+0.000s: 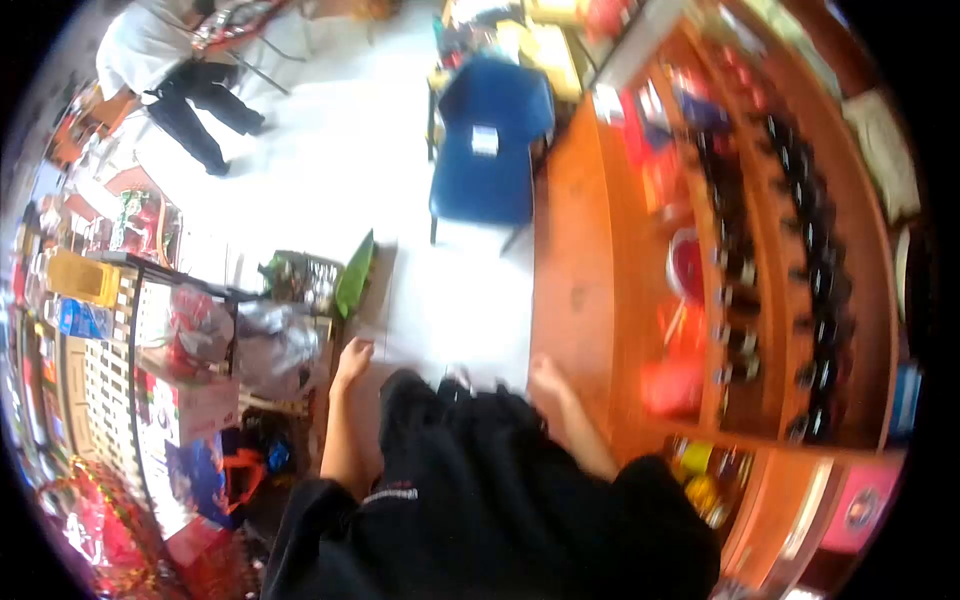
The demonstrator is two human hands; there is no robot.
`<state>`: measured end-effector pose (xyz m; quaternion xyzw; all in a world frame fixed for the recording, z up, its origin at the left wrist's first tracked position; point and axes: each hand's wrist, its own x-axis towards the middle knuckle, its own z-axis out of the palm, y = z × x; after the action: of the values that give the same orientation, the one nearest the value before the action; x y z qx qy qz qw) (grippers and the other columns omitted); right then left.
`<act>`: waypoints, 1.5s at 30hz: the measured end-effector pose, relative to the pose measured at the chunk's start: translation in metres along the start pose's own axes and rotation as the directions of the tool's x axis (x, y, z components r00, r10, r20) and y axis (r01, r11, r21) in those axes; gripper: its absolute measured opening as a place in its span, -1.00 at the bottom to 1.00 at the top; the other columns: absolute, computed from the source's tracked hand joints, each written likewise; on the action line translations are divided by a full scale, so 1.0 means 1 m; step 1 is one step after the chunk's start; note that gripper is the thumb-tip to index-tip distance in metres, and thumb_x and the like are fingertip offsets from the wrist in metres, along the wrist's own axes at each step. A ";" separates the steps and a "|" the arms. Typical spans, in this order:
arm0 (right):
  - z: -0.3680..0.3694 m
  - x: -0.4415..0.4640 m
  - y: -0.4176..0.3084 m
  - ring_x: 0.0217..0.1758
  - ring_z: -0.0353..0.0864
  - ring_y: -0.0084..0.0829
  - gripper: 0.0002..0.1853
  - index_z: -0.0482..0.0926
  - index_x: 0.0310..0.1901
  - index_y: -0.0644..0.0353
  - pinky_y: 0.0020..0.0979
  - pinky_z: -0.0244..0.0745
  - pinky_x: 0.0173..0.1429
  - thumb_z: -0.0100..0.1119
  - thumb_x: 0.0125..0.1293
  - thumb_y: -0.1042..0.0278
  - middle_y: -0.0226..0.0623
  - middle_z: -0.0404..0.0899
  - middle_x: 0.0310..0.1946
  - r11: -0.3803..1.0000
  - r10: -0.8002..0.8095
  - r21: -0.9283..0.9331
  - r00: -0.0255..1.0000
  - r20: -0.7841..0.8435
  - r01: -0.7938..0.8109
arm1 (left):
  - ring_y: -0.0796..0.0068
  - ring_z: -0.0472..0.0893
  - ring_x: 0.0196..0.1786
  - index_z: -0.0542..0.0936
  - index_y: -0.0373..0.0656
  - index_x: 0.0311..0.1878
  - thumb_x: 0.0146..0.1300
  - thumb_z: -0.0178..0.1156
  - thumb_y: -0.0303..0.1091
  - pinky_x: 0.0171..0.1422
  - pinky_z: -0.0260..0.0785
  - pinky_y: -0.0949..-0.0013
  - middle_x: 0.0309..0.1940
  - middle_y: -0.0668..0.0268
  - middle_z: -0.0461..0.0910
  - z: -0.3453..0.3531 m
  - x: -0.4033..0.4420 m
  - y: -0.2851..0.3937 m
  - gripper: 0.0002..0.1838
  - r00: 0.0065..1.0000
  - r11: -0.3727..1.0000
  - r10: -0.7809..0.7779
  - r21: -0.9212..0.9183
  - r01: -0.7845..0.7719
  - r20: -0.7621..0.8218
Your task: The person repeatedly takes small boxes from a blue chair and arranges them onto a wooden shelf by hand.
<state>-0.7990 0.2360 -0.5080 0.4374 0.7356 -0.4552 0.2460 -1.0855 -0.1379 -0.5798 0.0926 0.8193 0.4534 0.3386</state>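
My left hand (353, 360) hangs low at my left side, close to a large green leaf (354, 277) and a shelf rack holding plastic bags (280, 350). On the other side, my right hand (545, 373) hangs beside the lower front of an orange-brown wooden display cabinet (580, 270). No object shows in either hand. Both hands are small and blurred, so the finger positions cannot be made out.
Ahead stands a blue chair (490, 150) beside a cluttered yellow table (545, 50). Dark bottles (822, 270) line the cabinet shelves at right. Boxes (190, 405) and a yellow bin (82, 277) crowd the left rack. Another person (150, 55) bends over at far left.
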 end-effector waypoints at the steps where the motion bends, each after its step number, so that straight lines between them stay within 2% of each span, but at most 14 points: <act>1: 0.009 0.048 0.027 -0.24 0.59 -0.31 -0.82 0.51 -0.12 0.17 -0.25 0.53 -0.21 0.04 0.29 0.33 -0.17 0.58 -0.35 0.955 -0.295 -0.068 0.952 -0.084 0.290 | 0.58 0.55 -0.36 0.57 -0.17 -0.06 0.25 0.13 -0.22 -0.35 0.39 0.43 -0.41 0.31 0.60 -0.005 0.023 -0.004 -0.72 0.999 0.993 0.002 -0.118 -0.007 -0.042; 2: 0.019 0.099 0.057 -0.34 0.58 -0.34 -0.81 0.52 -0.11 0.18 -0.27 0.54 -0.31 0.05 0.30 0.31 -0.25 0.57 -0.40 0.825 -0.561 -0.189 0.812 -0.160 0.533 | 0.58 0.55 -0.36 0.56 -0.15 -0.08 0.27 0.13 -0.22 -0.37 0.37 0.46 -0.40 0.33 0.60 -0.009 0.032 0.023 -0.75 0.996 0.963 -0.053 -0.268 0.030 -0.078; 5: -0.027 0.096 -0.019 -0.52 0.51 -0.49 -0.85 0.56 -0.20 0.15 -0.48 0.44 -0.48 0.11 0.28 0.31 -0.33 0.55 -0.49 0.978 -0.077 0.199 0.995 0.064 0.063 | 0.59 0.53 -0.38 0.54 -0.13 -0.11 0.30 0.13 -0.21 -0.39 0.33 0.52 -0.39 0.36 0.59 -0.010 0.078 0.054 -0.78 0.985 0.850 -0.166 -0.513 0.118 -0.048; 10: -0.081 0.193 0.033 -0.52 0.55 -0.40 -0.78 0.52 -0.16 0.15 -0.37 0.44 -0.51 0.05 0.26 0.22 -0.26 0.55 -0.53 0.959 0.278 0.050 0.960 0.039 -0.280 | 0.63 0.49 -0.42 0.51 -0.17 -0.15 0.33 0.11 -0.20 -0.43 0.28 0.57 -0.45 0.38 0.54 0.010 0.176 0.075 -0.77 0.960 0.793 -0.199 -0.543 0.275 0.195; 12: -0.106 0.183 0.032 -0.59 0.50 -0.39 -0.80 0.52 -0.22 0.14 -0.35 0.41 -0.54 0.02 0.24 0.23 -0.22 0.52 -0.57 0.896 0.389 0.291 0.910 -0.145 -0.336 | 0.64 0.48 -0.42 0.53 -0.17 -0.13 0.32 0.11 -0.17 -0.42 0.28 0.57 -0.44 0.38 0.54 0.034 0.216 0.083 -0.74 0.932 0.756 -0.176 -0.563 0.333 0.316; 14: -0.142 0.175 -0.062 -0.68 0.38 -0.39 -0.86 0.48 -0.42 0.13 -0.39 0.24 -0.69 0.03 0.22 0.29 -0.22 0.38 -0.67 0.865 0.479 0.202 0.876 -0.061 -0.459 | 0.60 0.51 -0.39 0.51 -0.17 -0.02 0.31 0.10 -0.14 -0.40 0.30 0.56 -0.34 0.36 0.58 0.041 0.277 0.101 -0.67 0.912 0.808 -0.110 -0.499 0.313 0.395; 16: -0.167 0.213 -0.055 -0.77 0.27 -0.43 -0.85 0.38 -0.52 0.10 -0.40 0.12 -0.74 -0.02 0.17 0.32 -0.30 0.29 -0.72 0.857 0.269 0.467 0.962 -0.046 -0.218 | 0.52 0.54 -0.27 0.48 -0.16 0.04 0.32 0.06 -0.09 -0.26 0.36 0.46 -0.25 0.33 0.60 0.054 0.323 0.117 -0.63 0.914 0.806 -0.081 -0.513 0.295 0.398; 18: -0.186 0.233 -0.097 -0.82 0.18 -0.47 -0.84 0.31 -0.57 0.06 -0.42 0.05 -0.77 -0.05 0.15 0.37 -0.38 0.25 -0.75 0.843 0.352 0.451 0.935 -0.051 -0.293 | 0.43 0.51 -0.05 0.47 -0.09 0.07 0.30 0.04 -0.01 0.02 0.31 0.27 -0.14 0.28 0.60 0.055 0.362 0.138 -0.58 0.859 0.842 -0.117 -0.409 0.352 0.499; 26: -0.241 0.435 -0.209 -0.42 0.51 -0.45 -0.88 0.57 -0.32 0.20 -0.40 0.46 -0.28 0.04 0.24 0.39 -0.33 0.54 -0.52 0.967 -0.237 -0.134 0.958 -0.165 0.216 | 0.26 0.45 0.15 0.46 -0.18 0.16 0.28 0.03 -0.01 0.25 0.21 0.15 0.05 0.17 0.53 0.066 0.506 0.219 -0.48 0.855 0.841 -0.223 -0.352 0.411 0.467; 33: -0.249 0.681 -0.241 -0.28 0.58 -0.37 -0.62 0.49 0.00 0.24 -0.36 0.50 -0.11 0.20 0.10 0.44 -0.23 0.59 -0.28 0.956 -0.293 -0.076 0.939 -0.181 0.284 | 0.24 0.38 0.28 0.34 -0.21 0.32 0.31 -0.04 -0.14 0.31 0.19 0.18 0.21 0.11 0.45 0.142 0.658 0.274 -0.45 0.834 0.856 -0.299 -0.257 0.449 0.463; 37: -0.258 0.758 -0.313 -0.13 0.55 -0.37 -0.34 0.28 0.24 0.16 -0.35 0.53 -0.15 0.26 0.06 0.33 -0.22 0.55 -0.15 0.999 0.022 0.044 0.999 -0.038 -0.021 | 0.14 0.27 0.38 0.21 -0.36 0.37 0.30 -0.05 -0.33 0.41 0.10 0.23 0.32 -0.02 0.30 0.212 0.745 0.278 -0.42 0.883 0.824 -0.306 -0.365 0.433 0.357; 40: -0.263 0.767 -0.356 -0.03 0.52 -0.34 -0.33 0.28 0.25 0.14 -0.33 0.53 -0.18 0.25 0.06 0.33 -0.21 0.52 -0.10 0.948 0.104 0.297 0.993 0.059 -0.117 | 0.12 0.24 0.40 0.18 -0.40 0.37 0.24 -0.03 -0.42 0.45 0.05 0.29 0.34 -0.05 0.25 0.258 0.792 0.283 -0.39 0.897 0.719 -0.349 -0.536 0.442 0.272; 43: -0.234 0.804 -0.305 0.05 0.47 -0.32 -0.30 0.24 0.27 0.10 -0.30 0.53 -0.17 0.26 0.05 0.33 -0.22 0.46 0.00 0.989 0.079 0.128 0.995 -0.068 -0.070 | 0.10 0.32 0.35 0.21 -0.41 0.35 0.18 0.01 -0.43 0.38 0.16 0.29 0.30 -0.09 0.30 0.281 0.817 0.284 -0.37 0.944 0.842 -0.294 -0.427 0.330 0.150; 45: -0.263 0.747 -0.357 0.09 0.44 -0.32 -0.38 0.30 0.20 0.12 -0.31 0.52 -0.16 0.25 0.06 0.32 -0.23 0.41 0.07 0.956 0.159 0.235 0.983 0.093 -0.177 | 0.08 0.40 0.28 0.26 -0.42 0.32 0.12 0.09 -0.42 0.29 0.27 0.27 0.26 -0.13 0.35 0.287 0.823 0.276 -0.35 0.953 0.903 -0.211 -0.329 0.275 0.216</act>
<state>-1.4702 0.7095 -0.7913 0.5080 0.6252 -0.5347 0.2553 -1.5653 0.5925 -0.8483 -0.0339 0.6960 0.5380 0.4744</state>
